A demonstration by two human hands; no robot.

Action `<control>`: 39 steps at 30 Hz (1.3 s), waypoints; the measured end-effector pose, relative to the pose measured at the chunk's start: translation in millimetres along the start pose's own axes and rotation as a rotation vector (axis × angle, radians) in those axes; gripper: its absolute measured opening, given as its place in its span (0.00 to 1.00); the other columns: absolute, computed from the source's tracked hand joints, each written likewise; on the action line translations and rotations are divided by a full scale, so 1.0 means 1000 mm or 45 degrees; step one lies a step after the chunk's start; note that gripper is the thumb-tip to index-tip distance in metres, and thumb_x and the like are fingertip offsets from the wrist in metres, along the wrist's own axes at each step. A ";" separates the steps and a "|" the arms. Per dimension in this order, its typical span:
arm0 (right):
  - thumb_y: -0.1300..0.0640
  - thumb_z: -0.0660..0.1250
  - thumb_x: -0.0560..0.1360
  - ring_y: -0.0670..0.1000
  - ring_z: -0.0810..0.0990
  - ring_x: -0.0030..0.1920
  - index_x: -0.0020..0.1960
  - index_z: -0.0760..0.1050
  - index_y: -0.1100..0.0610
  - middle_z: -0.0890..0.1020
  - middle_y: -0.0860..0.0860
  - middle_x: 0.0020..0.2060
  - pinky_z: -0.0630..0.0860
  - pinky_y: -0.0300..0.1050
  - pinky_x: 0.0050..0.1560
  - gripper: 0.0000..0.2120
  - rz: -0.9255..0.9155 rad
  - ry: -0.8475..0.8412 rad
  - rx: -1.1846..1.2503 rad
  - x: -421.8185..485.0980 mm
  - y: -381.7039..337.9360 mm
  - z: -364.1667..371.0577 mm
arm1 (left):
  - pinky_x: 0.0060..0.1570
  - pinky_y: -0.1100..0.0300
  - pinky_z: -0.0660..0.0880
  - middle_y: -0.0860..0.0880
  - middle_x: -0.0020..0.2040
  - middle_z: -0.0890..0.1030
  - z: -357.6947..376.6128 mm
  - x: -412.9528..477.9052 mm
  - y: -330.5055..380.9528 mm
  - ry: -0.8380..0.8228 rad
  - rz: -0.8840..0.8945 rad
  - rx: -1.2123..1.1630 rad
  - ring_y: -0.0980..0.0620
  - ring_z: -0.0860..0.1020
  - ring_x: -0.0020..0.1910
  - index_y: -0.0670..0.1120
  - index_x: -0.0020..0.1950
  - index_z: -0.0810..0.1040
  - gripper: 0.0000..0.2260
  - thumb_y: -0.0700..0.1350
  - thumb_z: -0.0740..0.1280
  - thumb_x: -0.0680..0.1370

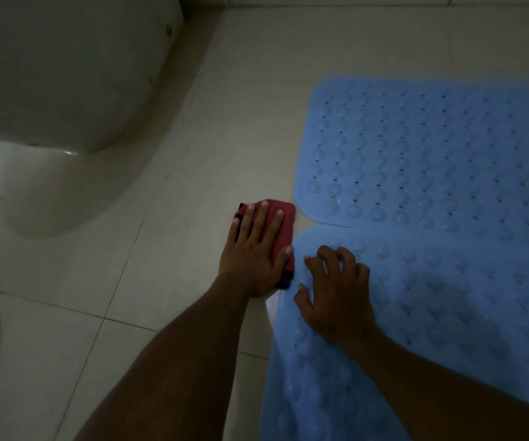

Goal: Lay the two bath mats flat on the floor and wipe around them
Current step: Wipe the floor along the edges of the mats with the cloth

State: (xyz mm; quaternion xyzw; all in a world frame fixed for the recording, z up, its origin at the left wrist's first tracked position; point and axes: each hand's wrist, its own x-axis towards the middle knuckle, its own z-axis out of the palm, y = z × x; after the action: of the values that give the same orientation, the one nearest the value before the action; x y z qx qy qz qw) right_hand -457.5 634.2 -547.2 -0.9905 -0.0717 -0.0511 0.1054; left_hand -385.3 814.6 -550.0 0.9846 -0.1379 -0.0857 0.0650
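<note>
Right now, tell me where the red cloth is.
In the head view, the red cloth lies on the floor tile under the left hand, against the near blue mat.

mats [441, 173]: blue, dimpled, holed; cloth [280, 224]: red; floor [148, 249]: pale tiles

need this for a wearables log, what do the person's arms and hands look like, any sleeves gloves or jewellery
Both forearms are bare up to the frame edge: no sleeves in view. The left hand and right hand wear no gloves, and no rings, watch or bracelet can be seen on fingers or wrists. Nails look short and unpainted, though the light is dim.
</note>
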 end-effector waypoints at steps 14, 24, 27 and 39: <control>0.45 0.56 0.78 0.61 0.65 0.75 0.70 0.71 0.57 0.71 0.58 0.72 0.64 0.61 0.69 0.25 0.147 0.187 -0.051 0.189 0.069 0.012 | 0.78 0.47 0.35 0.45 0.84 0.40 -0.009 0.093 0.005 0.039 -0.159 -0.041 0.44 0.38 0.82 0.52 0.83 0.41 0.33 0.64 0.44 0.81; 0.44 0.52 0.80 0.61 0.60 0.78 0.76 0.64 0.56 0.65 0.58 0.77 0.56 0.64 0.75 0.28 0.197 0.171 -0.106 0.211 0.084 0.028 | 0.79 0.43 0.39 0.45 0.84 0.40 -0.013 0.117 0.008 0.043 -0.206 -0.045 0.43 0.37 0.82 0.52 0.83 0.42 0.34 0.65 0.44 0.81; 0.44 0.52 0.80 0.60 0.59 0.78 0.77 0.64 0.55 0.65 0.57 0.77 0.56 0.63 0.75 0.29 0.228 0.134 -0.096 0.213 0.083 0.024 | 0.79 0.42 0.39 0.44 0.83 0.39 -0.014 0.114 0.017 -0.019 -0.278 -0.082 0.43 0.36 0.81 0.51 0.83 0.40 0.34 0.64 0.43 0.81; 0.43 0.52 0.79 0.60 0.55 0.80 0.78 0.61 0.55 0.61 0.57 0.79 0.51 0.64 0.77 0.30 0.246 0.011 -0.002 0.215 0.080 0.014 | 0.78 0.40 0.37 0.41 0.82 0.38 0.000 0.071 0.069 -0.084 -0.599 -0.113 0.39 0.35 0.80 0.49 0.82 0.38 0.34 0.66 0.40 0.81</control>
State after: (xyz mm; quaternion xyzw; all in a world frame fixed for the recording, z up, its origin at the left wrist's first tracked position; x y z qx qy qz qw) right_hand -232.0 588.4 -552.1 -0.9927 0.0248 -0.0449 0.1094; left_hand -336.1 728.6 -550.1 0.9825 0.0970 -0.1367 0.0819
